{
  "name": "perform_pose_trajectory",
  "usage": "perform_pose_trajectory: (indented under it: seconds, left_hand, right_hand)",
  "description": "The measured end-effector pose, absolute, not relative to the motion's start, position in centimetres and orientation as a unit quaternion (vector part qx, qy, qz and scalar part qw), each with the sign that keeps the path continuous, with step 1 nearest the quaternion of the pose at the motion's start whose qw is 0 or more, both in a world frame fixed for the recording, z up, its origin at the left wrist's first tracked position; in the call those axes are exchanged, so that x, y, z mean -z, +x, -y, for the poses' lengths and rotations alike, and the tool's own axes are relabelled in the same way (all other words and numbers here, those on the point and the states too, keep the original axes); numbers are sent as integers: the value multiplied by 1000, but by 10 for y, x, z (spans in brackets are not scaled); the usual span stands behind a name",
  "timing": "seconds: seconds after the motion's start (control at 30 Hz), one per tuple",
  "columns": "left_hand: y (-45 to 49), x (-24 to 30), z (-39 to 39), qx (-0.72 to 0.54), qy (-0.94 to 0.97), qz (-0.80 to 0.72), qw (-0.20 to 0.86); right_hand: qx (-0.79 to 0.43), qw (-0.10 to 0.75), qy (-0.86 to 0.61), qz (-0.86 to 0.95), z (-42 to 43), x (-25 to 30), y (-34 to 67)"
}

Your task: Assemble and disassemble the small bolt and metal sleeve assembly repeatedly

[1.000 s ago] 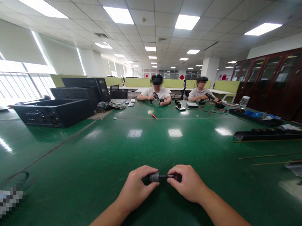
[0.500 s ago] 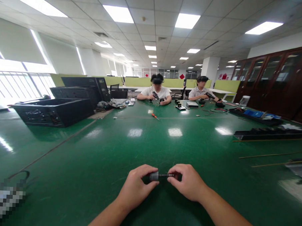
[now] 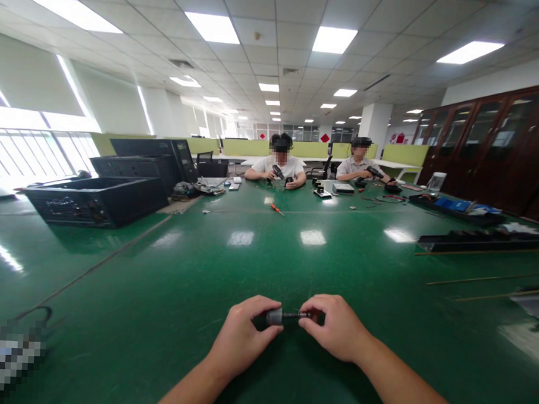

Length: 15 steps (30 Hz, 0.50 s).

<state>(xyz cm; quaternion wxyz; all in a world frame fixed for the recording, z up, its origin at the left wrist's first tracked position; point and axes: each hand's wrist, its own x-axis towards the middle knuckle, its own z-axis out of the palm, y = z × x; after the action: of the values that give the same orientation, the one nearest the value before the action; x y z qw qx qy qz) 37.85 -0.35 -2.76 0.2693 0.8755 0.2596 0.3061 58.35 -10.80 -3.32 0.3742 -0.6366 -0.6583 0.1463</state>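
My left hand is closed round a small grey cylindrical part, held just above the green table near its front edge. A thin dark shaft sticks out of the cylinder to the right. My right hand pinches the far end of that shaft with thumb and fingers. Most of the cylinder is hidden inside my left fist. Both forearms come in from the bottom of the view.
Black computer cases stand at the left. Two seated people work with tools at the far side. An orange screwdriver lies mid-table. Black trays and thin rods lie at the right. A dark cable curls at the lower left.
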Motion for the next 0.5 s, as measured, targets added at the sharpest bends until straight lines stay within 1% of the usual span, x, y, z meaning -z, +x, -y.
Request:
perform_pose_trajectory:
  seconds: [0.27,0.4,0.5]
  left_hand:
    - [376,26,1,-282,878,-278,267]
    - [375,24,-2,-282,871,-305,261]
    - [377,21,-4,-299,837,-341,307]
  right_hand:
    - [-151,389,-634,652,107,35,589]
    - [-183,416,-648,612,100,42,598]
    - [-198,436,-657,582,96,46,603]
